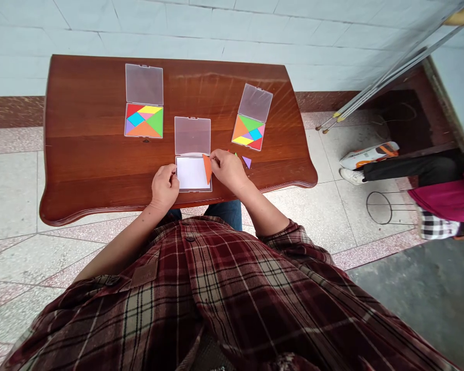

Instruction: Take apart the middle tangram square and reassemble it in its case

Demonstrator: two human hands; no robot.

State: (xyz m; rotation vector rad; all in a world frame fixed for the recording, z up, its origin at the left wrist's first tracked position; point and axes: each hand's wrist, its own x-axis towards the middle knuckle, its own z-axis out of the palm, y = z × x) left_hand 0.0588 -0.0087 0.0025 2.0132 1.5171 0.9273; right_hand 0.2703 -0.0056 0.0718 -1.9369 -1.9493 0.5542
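Observation:
My right hand (228,169) pinches a large orange tangram triangle (206,168) upright over the right edge of the middle clear plastic case (193,173), whose white tray holds no pieces. My left hand (164,186) has its fingertips at that case's left edge; whether they grip it is unclear. Just right of my right hand lie a purple triangle (246,162) and a small green piece (235,153). Two other open cases hold full sets of coloured tangram pieces, one at the left (144,120) and one at the right (248,133).
All this stands on a polished brown wooden table (100,129) with a curved front edge. To the right, a seated person's magenta top (444,198) and black trouser leg (406,171) show, beside a printed bag (369,155), a wire ring stand (379,208) and leaning metal rods (394,72).

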